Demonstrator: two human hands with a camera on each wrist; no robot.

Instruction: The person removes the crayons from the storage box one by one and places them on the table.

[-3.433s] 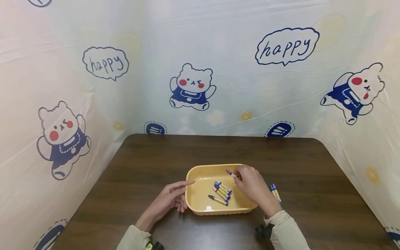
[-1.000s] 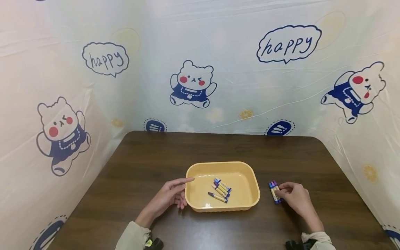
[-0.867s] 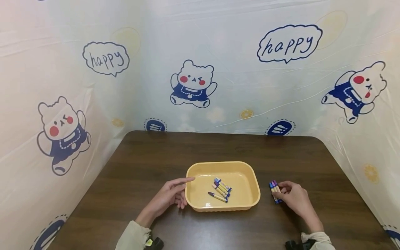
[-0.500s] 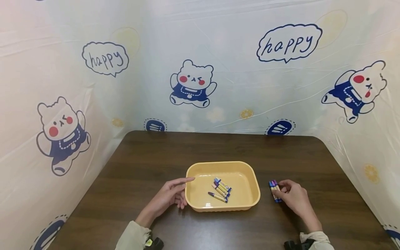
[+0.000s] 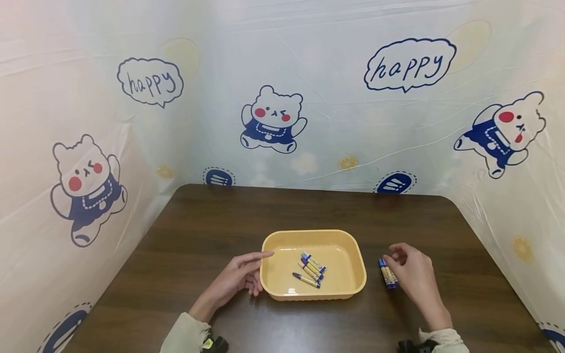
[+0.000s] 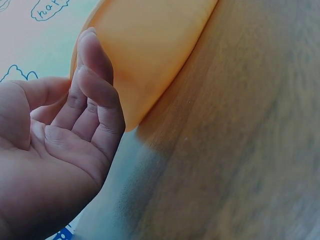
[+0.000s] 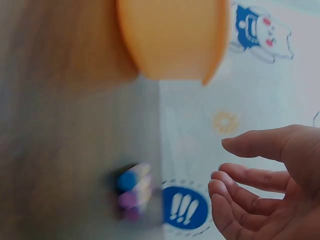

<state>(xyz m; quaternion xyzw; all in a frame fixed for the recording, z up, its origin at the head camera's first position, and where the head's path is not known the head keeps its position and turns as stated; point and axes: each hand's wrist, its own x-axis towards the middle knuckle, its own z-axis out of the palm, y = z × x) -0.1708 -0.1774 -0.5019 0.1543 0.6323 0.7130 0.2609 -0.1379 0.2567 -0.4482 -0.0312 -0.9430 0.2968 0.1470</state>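
Observation:
A yellow plastic tray [image 5: 335, 264] sits on the table with several crayons [image 5: 312, 264] lying in its middle. My left hand [image 5: 234, 279] is at the tray's left end. Its index finger reaches straight over the rim, and the other fingers are loosely bent against the outer wall, seen close up in the left wrist view. My right hand [image 5: 415, 274] hovers over a small row of crayons [image 5: 388, 274] to the right of the tray, with thumb and fingers apart and nothing between them. The right wrist view shows blue and purple tips on these crayons [image 7: 132, 192].
The dark wooden table [image 5: 220, 220] runs back to a printed curtain [image 5: 326, 122] that encloses it on three sides. A black wrist camera [image 5: 216, 344] is strapped at the left sleeve.
My right hand put a crayon into the tray, went back to the row on the right and touched those crayons. It has now lifted off them without any. The left hand stays put.

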